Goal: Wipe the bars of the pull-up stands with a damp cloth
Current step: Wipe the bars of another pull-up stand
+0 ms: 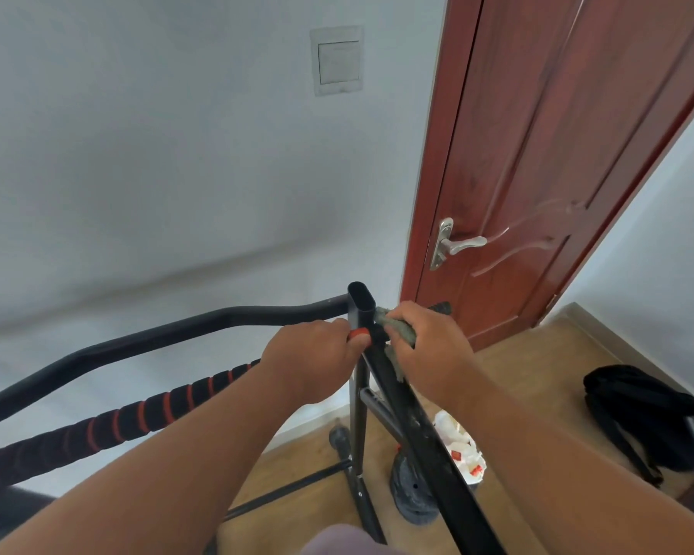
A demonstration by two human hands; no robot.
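A grey damp cloth is bunched against the black bar just below the open-topped upright post of the pull-up stand, pressed there by the right hand, fingers curled over it. The left hand grips the red-striped padded handle at its end, beside the post. Wet metal could let the cloth skid, and hard pressure might rock the frame. The red door stands near behind; a black backpack and white bag crowd the floor to the right.
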